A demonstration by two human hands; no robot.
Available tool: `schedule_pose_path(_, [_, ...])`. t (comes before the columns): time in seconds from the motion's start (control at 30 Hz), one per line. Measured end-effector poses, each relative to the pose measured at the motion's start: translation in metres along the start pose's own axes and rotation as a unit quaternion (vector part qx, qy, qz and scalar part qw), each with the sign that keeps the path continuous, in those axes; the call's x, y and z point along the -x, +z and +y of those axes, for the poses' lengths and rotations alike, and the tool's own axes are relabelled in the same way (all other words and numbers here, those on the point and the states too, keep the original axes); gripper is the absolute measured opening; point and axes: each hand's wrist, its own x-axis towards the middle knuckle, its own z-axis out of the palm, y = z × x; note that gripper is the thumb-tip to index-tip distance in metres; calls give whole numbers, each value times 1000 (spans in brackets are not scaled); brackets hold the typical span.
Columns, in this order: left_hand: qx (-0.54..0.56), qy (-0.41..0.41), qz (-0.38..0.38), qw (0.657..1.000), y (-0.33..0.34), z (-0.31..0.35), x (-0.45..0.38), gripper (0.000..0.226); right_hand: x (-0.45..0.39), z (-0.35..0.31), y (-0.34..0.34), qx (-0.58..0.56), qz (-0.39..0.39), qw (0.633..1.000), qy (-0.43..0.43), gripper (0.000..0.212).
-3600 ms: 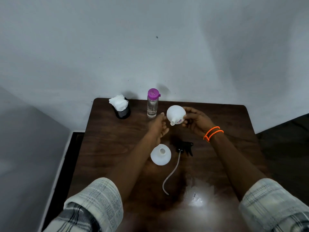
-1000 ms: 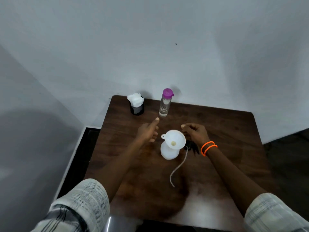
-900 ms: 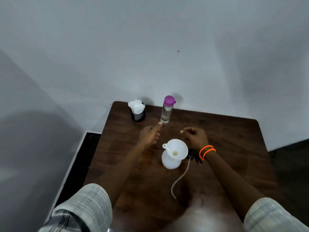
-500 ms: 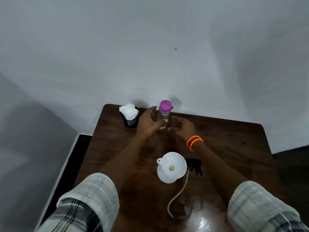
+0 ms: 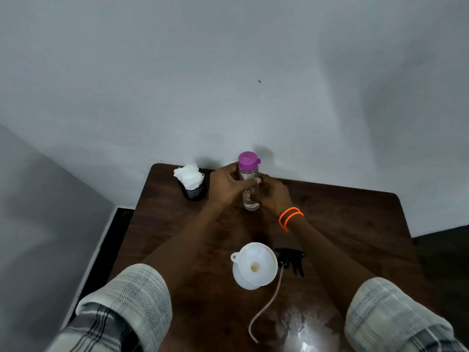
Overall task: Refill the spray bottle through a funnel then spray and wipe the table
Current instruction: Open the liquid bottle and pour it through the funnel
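A clear water bottle with a purple cap stands upright near the table's far edge. My left hand is wrapped around its body from the left. My right hand, with orange bands at the wrist, touches it from the right. Nearer me, a white funnel sits in the neck of the white spray bottle. The black spray head lies on the table to the funnel's right, its thin tube trailing toward me.
A black mesh cup stuffed with white tissue stands at the far left of the dark wooden table. A grey wall rises right behind the table. Dark floor shows past the left and right table edges.
The funnel went from my right hand into the spray bottle's neck. Both hands then reached forward to the purple-capped bottle and closed around it.
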Motion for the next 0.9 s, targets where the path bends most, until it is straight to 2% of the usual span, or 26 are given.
schedule_pose_path(0.17, [42, -13, -19, 999, 2, 37, 0, 44, 14, -24, -23, -103, 36, 993, -31, 54])
schedule_pose_path(0.33, [43, -34, -45, 997, -3, 75, 9, 47, 28, -47, -51, -141, 21, 989, -38, 55])
schedule_pose_path(0.43, [110, -87, -87, 986, -12, 95, 13, 52, 40, -60, -68, -170, -8, 985, -31, 52])
schedule_pose_path(0.5, [195, -98, -140, 966, -22, 107, 13, 52, 49, -71, -79, -176, -37, 983, -31, 46])
schedule_pose_path(0.6, [301, -97, -251, 915, -41, 128, 15, 54, 62, -88, -95, -175, -102, 979, -33, 43])
schedule_pose_path(0.8, [337, -28, -427, 839, -61, 160, 22, 63, 96, -118, -124, -188, -222, 956, -31, 40])
schedule_pose_path(0.9, [336, -13, -454, 825, -64, 176, 29, 69, 107, -122, -131, -195, -256, 946, -35, 42])
